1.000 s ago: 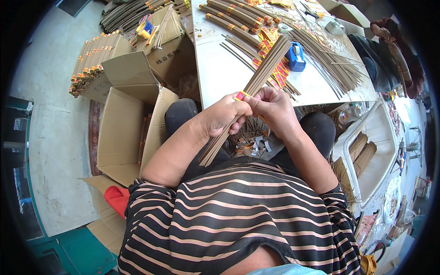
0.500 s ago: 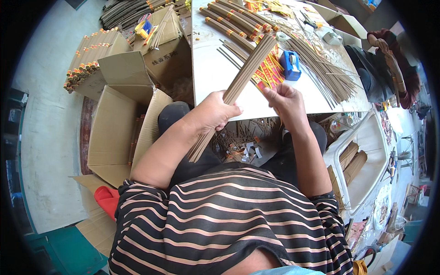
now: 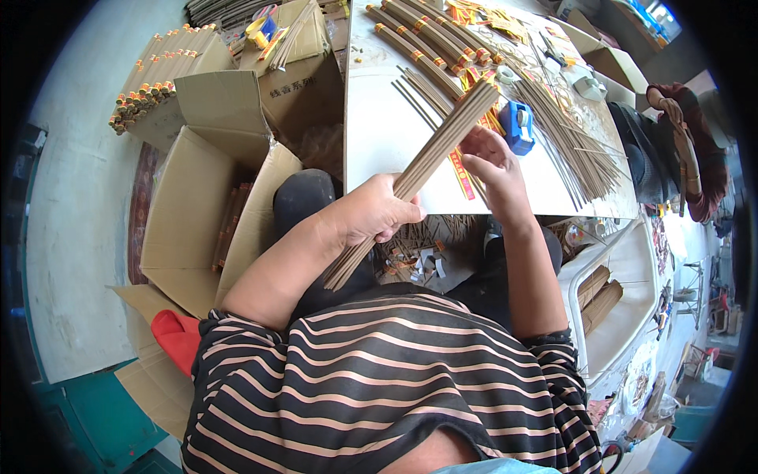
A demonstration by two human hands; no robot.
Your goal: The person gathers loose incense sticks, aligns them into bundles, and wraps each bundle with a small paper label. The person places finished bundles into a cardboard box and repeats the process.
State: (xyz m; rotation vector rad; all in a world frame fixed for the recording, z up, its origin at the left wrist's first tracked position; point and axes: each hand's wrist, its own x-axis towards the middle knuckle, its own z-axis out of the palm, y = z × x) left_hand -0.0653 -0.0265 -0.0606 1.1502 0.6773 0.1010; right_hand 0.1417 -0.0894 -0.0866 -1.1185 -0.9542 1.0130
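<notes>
My left hand point(image 3: 377, 209) is closed round the middle of a bundle of brown incense sticks point(image 3: 442, 142), which slants from my lap up over the table edge. My right hand point(image 3: 496, 170) is beside the bundle's upper part, its thumb apart from its bent fingers; the fingertips lie close to the sticks, and contact is hard to tell. A red and yellow paper label strip point(image 3: 462, 175) shows below the bundle, left of my right thumb. More labels lie partly hidden behind the bundle. A blue tape dispenser point(image 3: 517, 128) stands just beyond my right hand.
Loose incense sticks point(image 3: 568, 134) spread over the table point(image 3: 371, 142) at right; wrapped bundles point(image 3: 418, 39) lie at its far side. An open cardboard box point(image 3: 189, 213) stands at my left, a white tub point(image 3: 624, 292) at right. Another person's hands point(image 3: 675, 118) show at far right.
My right hand has moved up toward the bundle, its earlier pinch opened. A label strip now shows apart from the others, below the bundle. The view has shifted slightly.
</notes>
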